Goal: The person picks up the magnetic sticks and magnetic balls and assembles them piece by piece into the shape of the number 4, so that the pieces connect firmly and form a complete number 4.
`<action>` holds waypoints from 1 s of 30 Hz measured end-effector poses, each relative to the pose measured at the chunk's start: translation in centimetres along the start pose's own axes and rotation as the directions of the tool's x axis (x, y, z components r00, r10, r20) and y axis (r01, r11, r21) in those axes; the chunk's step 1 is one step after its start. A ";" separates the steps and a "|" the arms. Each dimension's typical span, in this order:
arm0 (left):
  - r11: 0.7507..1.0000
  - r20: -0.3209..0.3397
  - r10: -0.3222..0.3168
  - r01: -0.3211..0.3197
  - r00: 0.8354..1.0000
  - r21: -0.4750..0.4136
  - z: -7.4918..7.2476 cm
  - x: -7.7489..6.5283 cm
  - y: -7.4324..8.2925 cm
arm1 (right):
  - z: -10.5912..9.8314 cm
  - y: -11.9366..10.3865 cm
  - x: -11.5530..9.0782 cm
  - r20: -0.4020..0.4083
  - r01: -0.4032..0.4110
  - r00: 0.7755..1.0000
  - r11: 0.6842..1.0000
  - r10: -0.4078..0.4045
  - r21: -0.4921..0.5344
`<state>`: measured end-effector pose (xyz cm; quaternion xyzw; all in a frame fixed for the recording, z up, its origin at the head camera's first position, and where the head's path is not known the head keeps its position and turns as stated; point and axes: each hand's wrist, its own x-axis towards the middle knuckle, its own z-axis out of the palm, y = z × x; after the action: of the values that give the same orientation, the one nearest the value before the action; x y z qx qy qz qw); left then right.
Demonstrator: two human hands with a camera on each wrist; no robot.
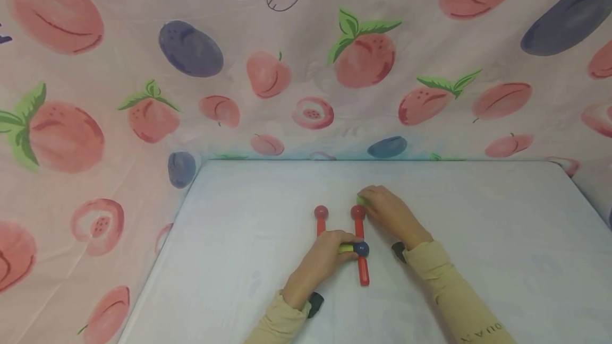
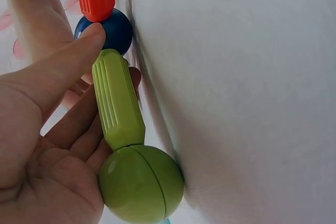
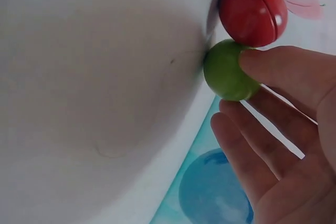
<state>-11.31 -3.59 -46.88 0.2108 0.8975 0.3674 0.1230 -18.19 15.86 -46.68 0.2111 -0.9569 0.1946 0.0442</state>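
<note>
My left hand (image 1: 322, 256) pinches a blue ball (image 1: 362, 249) between thumb and fingers. A lime-green ribbed rod (image 2: 119, 98) runs from that ball to a green ball (image 2: 142, 184) beside the palm, mostly hidden from the head view. Red rods (image 1: 364, 272) join the blue ball, one pointing towards me, the other leading away to a red ball (image 1: 357, 212). With thumb and fingertips my right hand (image 1: 389, 219) pinches another green ball (image 3: 226, 72), which sits against that red ball. Left of these, a second red rod (image 1: 321, 226) ends in another red ball (image 1: 321, 212).
All the pieces lie on a white-covered table (image 1: 478, 216). A fruit-print cloth (image 1: 287, 31) hangs behind its far edge and along the left side. Dark wrist-camera pieces (image 1: 315, 304) show under both cuffs.
</note>
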 end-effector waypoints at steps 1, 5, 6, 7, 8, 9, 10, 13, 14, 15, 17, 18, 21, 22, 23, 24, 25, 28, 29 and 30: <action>1.000 -0.001 0.000 0.000 1.000 0.002 0.0 0.0 0.0 | 0.1 0.0 0.0 0.003 -0.011 1.000 1.000 0.011 0.010; 1.000 -0.005 0.007 -0.007 1.000 0.010 -0.1 -0.1 0.0 | 0.2 0.0 -0.1 -0.006 -0.022 1.000 0.999 0.023 0.041; 1.000 -0.007 0.011 -0.011 1.000 0.011 -0.1 -0.1 0.0 | 0.2 0.0 -0.1 -0.012 -0.018 1.000 0.999 0.019 0.044; 1.000 -0.009 0.014 -0.014 1.000 0.011 -0.1 -0.1 0.0 | 0.2 0.0 -0.1 -0.019 -0.015 1.000 0.999 0.015 0.049; 1.000 -0.009 0.017 -0.017 1.000 0.012 -0.1 -0.1 0.0 | 0.3 0.0 -0.2 -0.024 -0.010 1.000 0.999 0.012 0.052; 1.000 -0.008 0.018 -0.018 1.000 0.011 -0.1 -0.1 0.0 | 0.3 0.0 -0.2 -0.029 -0.010 1.000 0.998 0.012 0.058; 1.000 -0.008 0.023 -0.023 1.000 0.011 -0.1 -0.1 0.0 | 0.3 0.0 -0.2 -0.033 -0.008 0.999 0.998 0.010 0.060; 1.000 -0.005 0.027 -0.027 1.000 0.011 -0.1 -0.1 0.0 | 0.3 0.0 -0.2 -0.038 -0.011 0.999 0.998 0.013 0.060; 0.999 -0.007 0.030 -0.030 1.000 0.013 -0.1 -0.1 -0.1 | 0.4 0.0 -0.2 -0.040 -0.009 0.999 0.998 0.011 0.058; 0.999 -0.008 0.030 -0.030 1.000 0.014 -0.1 -0.1 -0.1 | 0.4 -0.1 -0.2 -0.041 -0.008 0.999 0.998 0.010 0.056; 0.999 -0.013 0.030 -0.029 0.999 0.016 0.0 -0.1 -0.1 | 0.3 -0.1 -0.2 -0.043 -0.001 0.999 0.999 0.003 0.048; 0.999 -0.017 0.030 -0.029 0.999 0.016 0.0 -0.1 -0.1 | 0.3 -0.2 -0.2 -0.045 0.006 0.999 0.999 -0.004 0.044; 1.000 -0.019 0.020 -0.020 1.000 0.015 -0.1 -0.2 -0.1 | 0.2 -0.2 -0.3 -0.045 0.012 0.999 0.999 -0.011 0.030; 1.000 -0.019 0.020 -0.020 1.000 0.015 -0.1 -0.2 -0.1 | 0.2 -0.2 -0.3 -0.043 0.012 0.999 1.000 -0.011 0.026; 1.000 -0.020 0.020 -0.020 1.000 0.015 -0.1 -0.2 -0.1 | 0.2 -0.2 -0.4 -0.042 0.010 0.999 1.000 -0.009 0.021; 1.000 -0.018 0.020 -0.020 1.000 0.014 -0.1 -0.2 0.0 | 0.2 -0.2 -0.4 -0.041 0.008 0.999 1.000 -0.007 0.019; 1.000 -0.017 0.019 -0.019 1.000 0.013 0.0 -0.2 0.0 | 0.2 -0.1 -0.6 -0.040 0.005 0.999 1.000 -0.004 0.014; 1.000 -0.017 0.018 -0.018 1.000 0.008 0.0 -0.2 0.0 | 0.0 -0.2 -0.9 -0.039 -0.009 0.999 1.000 0.009 0.016; 1.000 -0.017 0.018 -0.018 1.000 0.007 0.0 -0.2 0.1 | 0.0 -0.2 -1.0 -0.040 -0.011 0.999 1.000 0.011 0.017; 1.000 -0.016 0.017 -0.017 1.000 0.007 0.0 -0.2 0.1 | -0.1 -0.2 -1.1 -0.041 -0.013 0.999 1.000 0.014 0.017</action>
<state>-11.09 -3.61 -46.84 0.2157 0.8979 0.3671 0.1118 -17.15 16.16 -46.70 0.2010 -0.9555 0.2072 0.0607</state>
